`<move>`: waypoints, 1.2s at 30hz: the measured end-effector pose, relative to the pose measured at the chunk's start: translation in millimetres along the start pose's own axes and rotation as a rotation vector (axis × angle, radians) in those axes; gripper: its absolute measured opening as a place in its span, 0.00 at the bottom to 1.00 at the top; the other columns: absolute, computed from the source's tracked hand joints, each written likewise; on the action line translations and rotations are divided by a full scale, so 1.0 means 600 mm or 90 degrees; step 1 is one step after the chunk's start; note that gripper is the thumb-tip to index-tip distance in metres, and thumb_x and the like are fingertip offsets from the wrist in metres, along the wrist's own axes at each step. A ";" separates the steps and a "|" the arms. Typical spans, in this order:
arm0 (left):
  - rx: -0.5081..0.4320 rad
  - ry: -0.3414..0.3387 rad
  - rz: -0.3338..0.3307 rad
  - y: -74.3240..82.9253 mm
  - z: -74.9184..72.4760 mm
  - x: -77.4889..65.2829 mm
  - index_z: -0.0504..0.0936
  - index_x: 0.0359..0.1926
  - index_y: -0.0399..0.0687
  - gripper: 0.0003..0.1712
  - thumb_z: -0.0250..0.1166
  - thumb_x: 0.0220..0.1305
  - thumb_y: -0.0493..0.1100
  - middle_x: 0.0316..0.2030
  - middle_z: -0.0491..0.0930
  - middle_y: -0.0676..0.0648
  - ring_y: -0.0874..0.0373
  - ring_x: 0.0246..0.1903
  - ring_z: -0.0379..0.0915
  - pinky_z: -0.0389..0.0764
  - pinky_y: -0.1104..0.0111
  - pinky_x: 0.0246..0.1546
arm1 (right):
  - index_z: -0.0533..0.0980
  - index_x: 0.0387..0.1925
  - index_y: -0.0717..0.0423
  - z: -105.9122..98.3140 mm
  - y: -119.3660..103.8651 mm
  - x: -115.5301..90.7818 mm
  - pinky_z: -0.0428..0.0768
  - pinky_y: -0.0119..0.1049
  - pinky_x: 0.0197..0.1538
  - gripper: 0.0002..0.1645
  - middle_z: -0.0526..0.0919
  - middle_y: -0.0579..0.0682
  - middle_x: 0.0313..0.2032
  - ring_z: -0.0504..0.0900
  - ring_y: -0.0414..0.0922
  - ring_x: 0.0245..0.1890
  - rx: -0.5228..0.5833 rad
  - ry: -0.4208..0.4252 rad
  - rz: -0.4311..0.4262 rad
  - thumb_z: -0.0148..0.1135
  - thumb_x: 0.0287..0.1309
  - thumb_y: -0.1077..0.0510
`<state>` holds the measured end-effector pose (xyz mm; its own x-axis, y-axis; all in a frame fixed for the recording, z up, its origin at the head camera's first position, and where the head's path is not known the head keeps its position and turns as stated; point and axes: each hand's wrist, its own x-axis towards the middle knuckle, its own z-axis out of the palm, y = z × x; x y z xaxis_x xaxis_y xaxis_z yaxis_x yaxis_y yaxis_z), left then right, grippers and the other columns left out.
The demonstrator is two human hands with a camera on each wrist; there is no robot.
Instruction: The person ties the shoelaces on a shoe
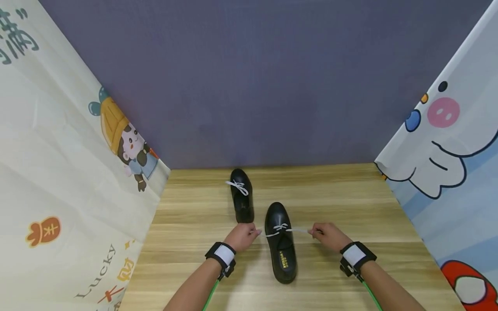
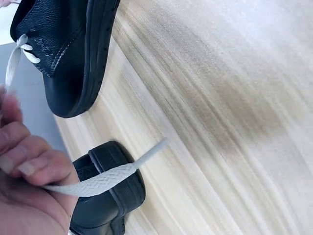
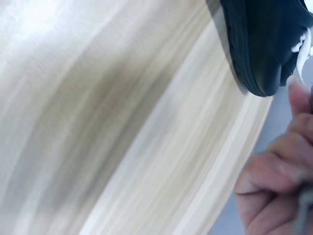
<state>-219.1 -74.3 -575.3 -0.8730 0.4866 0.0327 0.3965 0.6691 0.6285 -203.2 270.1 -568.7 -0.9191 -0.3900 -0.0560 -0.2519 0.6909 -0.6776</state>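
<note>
A black leather shoe (image 1: 277, 214) lies toe-away on the wooden surface between the two hands. Its white shoelace (image 1: 297, 230) stretches out to both sides. On the left, my left hand (image 1: 242, 236) pinches one lace end, and the tip of that lace (image 2: 105, 181) sticks out past the curled fingers in the left wrist view. To the right of the shoe, my right hand (image 1: 330, 235) grips the other end between thumb and fingers. A second black shoe (image 1: 242, 207), its white lace tied in a bow (image 1: 239, 187), stands farther back, its heel close to the left hand.
The wood-grain table (image 1: 334, 194) ends at a grey-blue panel (image 1: 249, 86) behind the shoes. Printed white curtains hang along the left (image 1: 70, 151) and right (image 1: 467, 172) sides. Each wrist wears a black strap (image 1: 225, 258) with a green cable.
</note>
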 end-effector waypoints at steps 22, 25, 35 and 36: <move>-0.016 0.155 -0.044 -0.007 0.007 0.005 0.90 0.39 0.46 0.08 0.66 0.68 0.43 0.31 0.88 0.51 0.58 0.31 0.84 0.81 0.65 0.33 | 0.84 0.37 0.59 0.007 0.001 -0.002 0.65 0.32 0.23 0.04 0.76 0.41 0.18 0.63 0.31 0.17 -0.027 0.206 -0.006 0.66 0.64 0.62; -0.132 0.143 -0.117 -0.003 0.013 0.004 0.89 0.41 0.39 0.10 0.64 0.70 0.41 0.26 0.87 0.47 0.56 0.26 0.83 0.80 0.67 0.26 | 0.84 0.37 0.59 0.014 -0.003 -0.005 0.63 0.31 0.21 0.04 0.73 0.43 0.14 0.64 0.32 0.14 -0.001 0.212 0.021 0.64 0.65 0.62; -0.552 0.226 -0.211 -0.006 0.040 0.012 0.81 0.50 0.24 0.17 0.62 0.71 0.38 0.45 0.84 0.31 0.49 0.40 0.86 0.84 0.67 0.41 | 0.80 0.45 0.71 0.034 -0.005 -0.006 0.84 0.36 0.41 0.10 0.86 0.63 0.39 0.87 0.47 0.37 0.185 0.237 0.102 0.58 0.70 0.65; -0.602 0.243 -0.213 -0.006 0.040 0.015 0.80 0.51 0.22 0.18 0.62 0.71 0.37 0.46 0.83 0.29 0.48 0.41 0.85 0.84 0.66 0.43 | 0.79 0.46 0.72 0.034 -0.004 -0.004 0.84 0.36 0.42 0.11 0.85 0.66 0.41 0.87 0.44 0.38 0.214 0.243 0.113 0.57 0.70 0.66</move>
<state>-221.2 -58.8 -596.1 -0.9924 0.0419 -0.1158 -0.1179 -0.0504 0.9918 -194.1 256.7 -581.8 -0.9993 0.0068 0.0367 -0.0293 0.4684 -0.8830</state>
